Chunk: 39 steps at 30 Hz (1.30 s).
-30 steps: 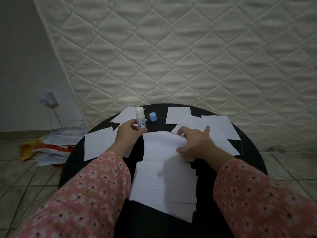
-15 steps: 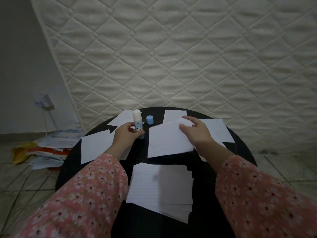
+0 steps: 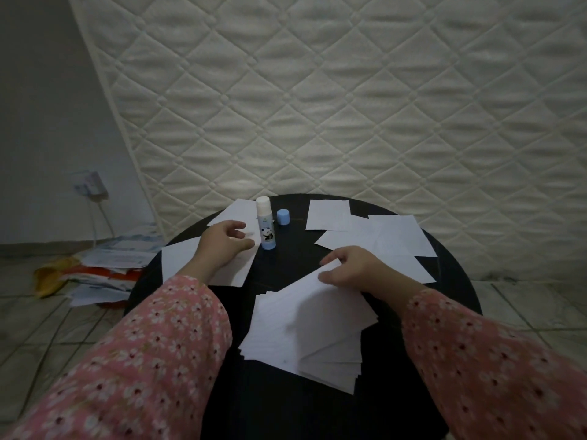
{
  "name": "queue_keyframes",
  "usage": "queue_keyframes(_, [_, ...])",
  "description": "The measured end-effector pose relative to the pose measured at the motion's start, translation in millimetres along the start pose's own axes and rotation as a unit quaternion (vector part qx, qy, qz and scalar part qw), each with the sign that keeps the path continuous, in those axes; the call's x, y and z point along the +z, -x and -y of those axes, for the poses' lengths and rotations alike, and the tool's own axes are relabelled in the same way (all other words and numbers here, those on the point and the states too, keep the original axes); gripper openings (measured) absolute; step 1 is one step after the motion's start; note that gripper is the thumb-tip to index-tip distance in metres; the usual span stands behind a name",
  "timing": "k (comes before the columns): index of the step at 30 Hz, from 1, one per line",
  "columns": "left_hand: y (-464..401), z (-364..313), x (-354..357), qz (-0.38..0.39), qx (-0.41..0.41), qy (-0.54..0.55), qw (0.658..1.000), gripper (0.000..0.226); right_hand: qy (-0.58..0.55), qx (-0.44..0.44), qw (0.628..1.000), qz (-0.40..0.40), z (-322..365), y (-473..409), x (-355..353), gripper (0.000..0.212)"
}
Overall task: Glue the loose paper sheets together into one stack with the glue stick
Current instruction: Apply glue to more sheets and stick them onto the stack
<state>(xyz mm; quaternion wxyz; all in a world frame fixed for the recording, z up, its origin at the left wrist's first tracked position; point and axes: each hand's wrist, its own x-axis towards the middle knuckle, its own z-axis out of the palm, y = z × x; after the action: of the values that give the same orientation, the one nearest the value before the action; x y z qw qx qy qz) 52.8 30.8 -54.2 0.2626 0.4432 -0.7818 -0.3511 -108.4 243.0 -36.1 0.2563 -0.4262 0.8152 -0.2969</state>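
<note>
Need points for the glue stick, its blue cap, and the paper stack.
glue stick [image 3: 266, 228], head view, on the middle of its upright body.
blue cap [image 3: 282, 216], head view, on the cap's side, standing right of the stick.
paper stack [image 3: 305, 331], head view, on the bare top sheet near the table's front.

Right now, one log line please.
left hand: open, beside upright glue stick | right hand: pinching sheet onto stack | cap: off

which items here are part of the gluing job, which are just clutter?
Job:
glue stick, standing uncapped
blue cap beside it
stack
top sheet, pinched by right hand
loose sheets
left hand, beside the glue stick

Clutter:
floor papers
wall plug
mattress
</note>
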Motion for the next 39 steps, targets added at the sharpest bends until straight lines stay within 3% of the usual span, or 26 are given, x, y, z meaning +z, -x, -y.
queue_keyframes(4, [7.5, 12.5, -15.7, -0.002, 0.008, -0.034, 0.999, 0.033, 0.147, 0.028, 0.989, -0.009, 0.9, -7.0, 8.9, 0.006])
queue_keyframes(7, [12.4, 18.1, -22.4, -0.004, 0.007, -0.054, 0.999, 0.032, 0.287, 0.043, 0.957, -0.024, 5.1, -8.9, 14.0, 0.021])
queue_keyframes(12, [17.4, 19.5, -27.0, -0.004, 0.017, -0.077, 0.997, 0.03, 0.337, 0.058, 0.94, 0.004, 20.9, -14.2, 11.6, 0.033])
queue_keyframes(17, [14.8, 20.7, -19.6, -0.026, 0.01, -0.164, 0.986, 0.039, 0.151, -0.04, 0.985, -0.071, 35.8, -34.9, 19.3, 0.038])
queue_keyframes(23, [5.5, 14.3, -1.6, -0.03, -0.03, -0.277, 0.96, 0.063, -0.048, -0.101, 0.983, -0.146, 61.7, -65.8, 48.6, 0.054])
queue_keyframes(28, [-7.4, 13.0, 7.8, -0.024, -0.03, -0.319, 0.947, 0.071, -0.104, -0.097, 0.982, -0.122, 67.4, -89.4, 65.2, 0.073])
queue_keyframes(34, [-11.6, 19.6, 20.9, 0.006, -0.056, -0.354, 0.933, 0.072, -0.109, -0.093, 0.982, -0.124, 65.7, -104.7, 79.8, 0.042])
queue_keyframes(39, [-9.7, 12.4, 19.9, 0.021, -0.055, -0.376, 0.925, 0.062, -0.101, -0.098, 0.982, -0.124, 64.3, -106.6, 74.8, 0.04])
